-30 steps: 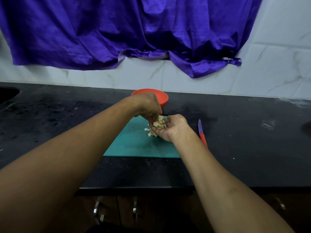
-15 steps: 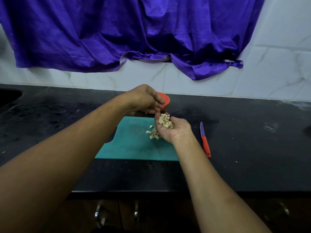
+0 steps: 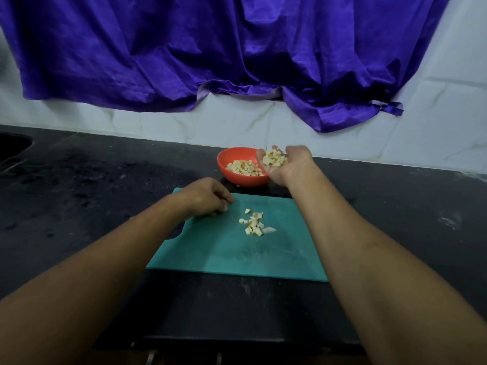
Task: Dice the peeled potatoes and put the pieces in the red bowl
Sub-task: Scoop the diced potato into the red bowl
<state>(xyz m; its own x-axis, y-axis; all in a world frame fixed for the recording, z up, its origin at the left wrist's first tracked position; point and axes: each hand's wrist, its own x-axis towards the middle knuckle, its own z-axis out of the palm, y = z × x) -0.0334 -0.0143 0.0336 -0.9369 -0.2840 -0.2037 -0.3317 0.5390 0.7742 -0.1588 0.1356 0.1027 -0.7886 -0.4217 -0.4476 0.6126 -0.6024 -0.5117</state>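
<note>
Since the earlier frame, the right hand (image 3: 286, 167) had risen from the board to the right rim of the red bowl (image 3: 245, 180), palm up, fingers cupped round a handful of potato pieces (image 3: 274, 158). The left hand (image 3: 208, 198) had dropped from the bowl onto the far left of the cutting board (image 3: 232, 256), fingers loosely curled, holding nothing. The bowl held a layer of diced potato (image 3: 245, 167). A small heap of dice (image 3: 254, 224) lay mid-board, apart from both hands.
</note>
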